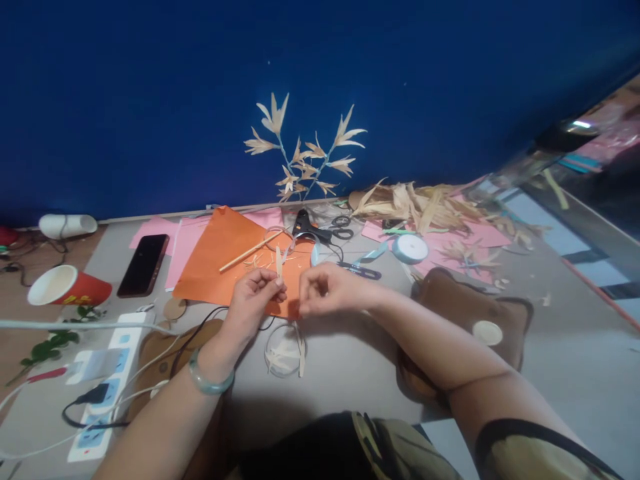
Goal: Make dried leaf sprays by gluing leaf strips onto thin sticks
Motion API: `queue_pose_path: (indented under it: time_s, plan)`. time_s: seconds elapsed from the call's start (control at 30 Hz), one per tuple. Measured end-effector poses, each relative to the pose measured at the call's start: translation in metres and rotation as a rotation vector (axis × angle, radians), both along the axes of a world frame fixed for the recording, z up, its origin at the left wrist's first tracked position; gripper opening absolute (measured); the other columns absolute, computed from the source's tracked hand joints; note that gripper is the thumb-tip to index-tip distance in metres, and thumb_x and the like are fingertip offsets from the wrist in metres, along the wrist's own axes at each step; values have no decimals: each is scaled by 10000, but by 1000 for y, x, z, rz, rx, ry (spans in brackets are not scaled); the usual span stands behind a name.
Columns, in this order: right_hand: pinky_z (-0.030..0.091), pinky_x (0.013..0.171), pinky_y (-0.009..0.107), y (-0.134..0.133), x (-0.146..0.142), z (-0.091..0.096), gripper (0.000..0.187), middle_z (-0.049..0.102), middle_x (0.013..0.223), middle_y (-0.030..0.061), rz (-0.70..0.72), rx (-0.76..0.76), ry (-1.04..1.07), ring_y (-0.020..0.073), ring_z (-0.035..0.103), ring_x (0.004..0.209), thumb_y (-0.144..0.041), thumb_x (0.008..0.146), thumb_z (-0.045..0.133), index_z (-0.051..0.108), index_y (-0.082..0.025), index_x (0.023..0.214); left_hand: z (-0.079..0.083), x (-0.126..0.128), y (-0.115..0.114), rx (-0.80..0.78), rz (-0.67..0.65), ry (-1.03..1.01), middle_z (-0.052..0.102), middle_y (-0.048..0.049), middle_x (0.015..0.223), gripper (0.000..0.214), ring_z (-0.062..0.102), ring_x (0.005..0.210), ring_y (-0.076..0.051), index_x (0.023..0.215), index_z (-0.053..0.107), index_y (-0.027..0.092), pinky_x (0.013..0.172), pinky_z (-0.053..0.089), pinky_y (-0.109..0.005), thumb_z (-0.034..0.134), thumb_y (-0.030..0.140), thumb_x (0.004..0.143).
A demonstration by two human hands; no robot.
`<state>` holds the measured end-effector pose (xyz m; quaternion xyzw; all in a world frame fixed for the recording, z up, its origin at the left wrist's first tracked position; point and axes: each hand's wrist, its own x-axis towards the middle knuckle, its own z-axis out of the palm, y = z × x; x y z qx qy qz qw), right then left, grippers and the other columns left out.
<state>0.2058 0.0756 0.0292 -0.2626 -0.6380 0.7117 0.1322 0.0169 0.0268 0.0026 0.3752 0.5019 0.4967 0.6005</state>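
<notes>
At paper edge (279, 309), left hand (256, 295) pinching strip (279, 261), right hand (334, 288) apart

Glue gun (314, 230) blocks ahead, while room opens left of brown cushion (453, 301)

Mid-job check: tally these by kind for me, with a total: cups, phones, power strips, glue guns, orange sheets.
Cups: 2, a red cup and a white cup
Phone: 1
Power strip: 1
Glue gun: 1
Orange sheet: 1
Total: 6
</notes>
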Motion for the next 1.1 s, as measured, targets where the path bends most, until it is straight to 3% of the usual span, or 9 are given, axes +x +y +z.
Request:
queue_pose_path:
  time_s: [0.07, 0.13, 0.33, 0.5, 0.73, 1.1]
  plan:
    - [370, 473, 171, 0, -7, -8, 304, 581, 555, -48, -290, 40, 16, 55, 502, 478, -363, 652, 780, 598, -140, 749, -5, 0, 1, -7, -24, 2, 637, -3, 598, 259, 581, 544, -105, 724, 609, 141, 584, 478, -232, 758, 345, 665]
    - [396, 507, 193, 1, -14, -16, 324, 598, 593, -37, -381, 35, 37, 71, 532, 509, -372, 652, 778, 614, -140, 807, -9, 1, 2, -32, -44, -6, 634, -1, 584, 268, 581, 535, -105, 728, 625, 137, 576, 479, -233, 764, 355, 655]
    - [440, 639, 248, 0, -20, -26, 254, 653, 691, 11, -439, 42, 80, 114, 590, 637, -369, 716, 717, 621, -135, 744, -17, 2, -1, -74, -95, -26, 639, -10, 577, 257, 590, 540, -110, 751, 642, 132, 576, 486, -242, 767, 340, 664]
    - [385, 582, 221, 0, -21, -28, 211, 615, 632, -14, -460, 42, 44, 86, 530, 576, -323, 710, 696, 598, -138, 685, -20, 2, -2, -114, -125, -51, 635, -3, 591, 237, 582, 535, -106, 770, 640, 139, 547, 486, -236, 758, 327, 687]
    - [215, 447, 199, 0, -24, -28, 233, 495, 494, -63, -512, -22, 21, 41, 332, 447, -340, 696, 682, 581, -135, 654, -18, 2, -2, -137, -123, -107, 657, -26, 687, 235, 580, 557, -108, 791, 649, 137, 532, 488, -240, 730, 346, 716]
    - [181, 404, 197, -5, -31, -32, 185, 457, 436, -80, -633, -157, 83, 38, 305, 388, -284, 672, 662, 539, -159, 613, -19, 2, -1, -186, -95, -127, 672, -25, 700, 289, 589, 534, -102, 855, 637, 145, 523, 494, -243, 780, 295, 654]
